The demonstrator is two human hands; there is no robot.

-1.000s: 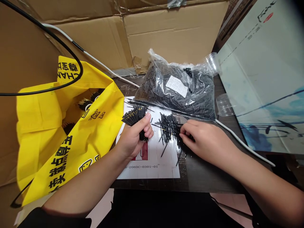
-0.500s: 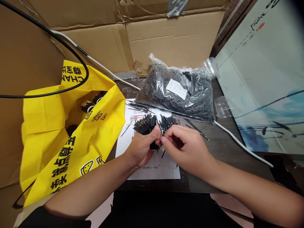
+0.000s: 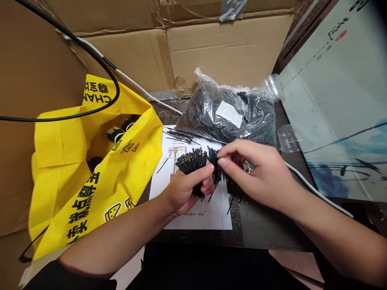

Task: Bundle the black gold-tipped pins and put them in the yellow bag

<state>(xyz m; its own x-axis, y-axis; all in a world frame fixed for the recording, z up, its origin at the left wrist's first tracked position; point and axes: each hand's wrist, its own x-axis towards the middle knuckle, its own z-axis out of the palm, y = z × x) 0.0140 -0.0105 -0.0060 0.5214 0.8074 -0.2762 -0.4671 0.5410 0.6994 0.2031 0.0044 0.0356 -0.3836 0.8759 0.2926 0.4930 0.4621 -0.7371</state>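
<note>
A thick bundle of black sticks with gold bits (image 3: 193, 161) is gripped in my left hand (image 3: 189, 187), above a printed white sheet (image 3: 193, 221). My right hand (image 3: 252, 171) hovers just right of it, thumb and forefinger nearly together at a second pile of black sticks (image 3: 215, 165). Whatever lies between those fingertips is too small to make out. More loose sticks (image 3: 181, 137) rest on the sheet's upper part. Behind stands a clear plastic bag (image 3: 232, 112) full of short black tubes.
At left, a yellow bag (image 3: 121, 177) holds banded bundles (image 3: 114, 135). Clear plastic cups (image 3: 288, 139) stand beside the tube bag. A white cable (image 3: 317, 189) crosses at right; a black cable (image 3: 99, 60) loops at upper left. Cardboard (image 3: 223, 52) rises behind.
My right hand has moved up and right, away from my left hand, to the second pile. The left hand still grips the bundle. The view has shifted slightly.
</note>
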